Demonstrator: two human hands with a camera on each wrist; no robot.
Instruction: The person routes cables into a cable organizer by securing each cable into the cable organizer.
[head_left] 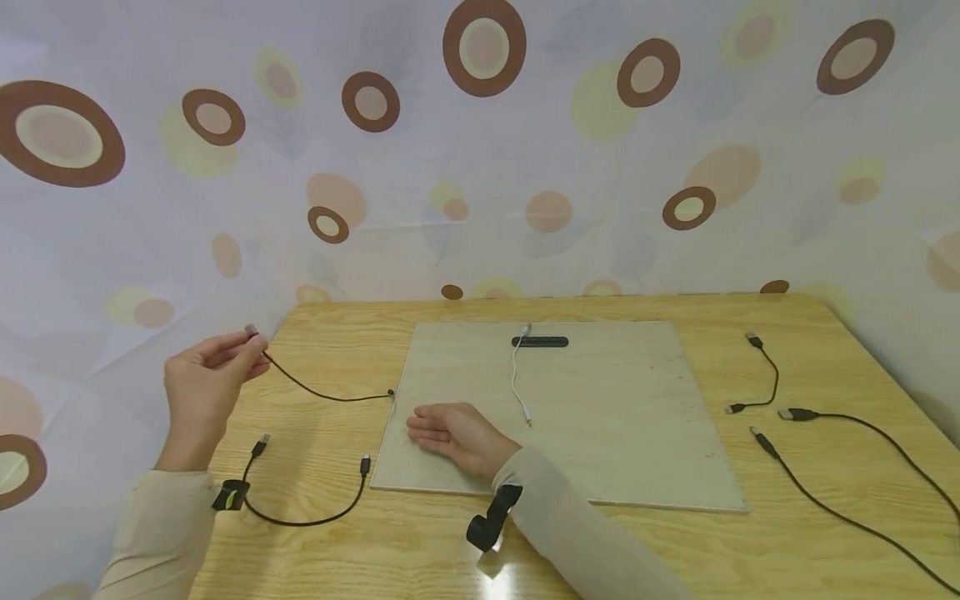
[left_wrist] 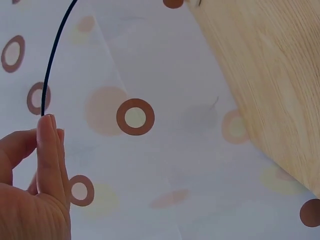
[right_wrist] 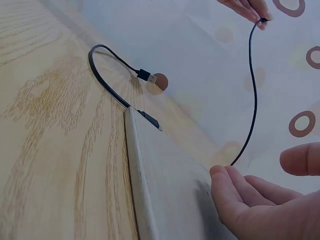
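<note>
My left hand (head_left: 210, 375), raised at the left, pinches a short black USB cable (head_left: 322, 395) near its metal plug. From the fingertips the cable droops to the right, and its other end shows by the board's left edge. In the left wrist view the cable (left_wrist: 48, 70) curves up from the fingers. My right hand (head_left: 457, 437) is over the left part of a pale board (head_left: 615, 417), fingers extended and holding nothing. The right wrist view shows its thumb apart from the fingers (right_wrist: 227, 192); the cable's lower end is hidden behind them.
Another black USB cable (head_left: 303, 523) lies curved on the wooden table (head_left: 337, 575) at front left. A white cable (head_left: 515, 375) lies on the board, crossing a dark slot-like strip (head_left: 551, 342). On the right are a short black cable (head_left: 774, 379) and a longer one (head_left: 847, 517).
</note>
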